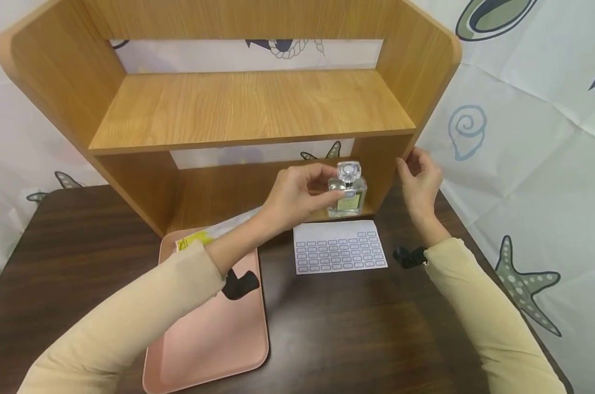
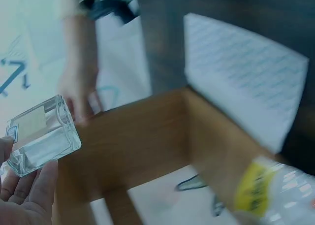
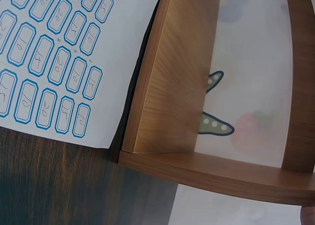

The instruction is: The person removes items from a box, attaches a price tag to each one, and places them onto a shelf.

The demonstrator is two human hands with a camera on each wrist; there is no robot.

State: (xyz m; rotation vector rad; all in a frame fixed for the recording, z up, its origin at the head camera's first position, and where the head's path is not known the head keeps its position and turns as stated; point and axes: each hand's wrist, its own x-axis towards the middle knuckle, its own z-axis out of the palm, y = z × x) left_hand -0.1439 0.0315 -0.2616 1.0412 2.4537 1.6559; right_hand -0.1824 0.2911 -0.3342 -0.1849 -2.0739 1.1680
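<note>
A clear glass perfume bottle [image 1: 348, 201] with a faceted stopper and a pale green label is in my left hand [image 1: 297, 190], pinched between thumb and fingers. It is upright at the front of the lower compartment of a wooden shelf unit [image 1: 258, 104], near the right end. The left wrist view shows a small blue-bordered sticker [image 2: 12, 132] on the bottle [image 2: 42, 136], by the thumb. My right hand [image 1: 422, 180] touches the front edge of the unit's right side panel from outside, fingers loosely bent. Only a fingertip [image 3: 308, 216] shows in the right wrist view.
A sheet of blue-bordered stickers [image 1: 340, 249] with handwritten numbers lies before the unit on the dark table [image 1: 346, 328]. To its left is a pink tray [image 1: 213, 339], with a clear plastic package with a yellow label [image 1: 195, 239] at its back. Patterned cloth [image 1: 524, 164] hangs behind.
</note>
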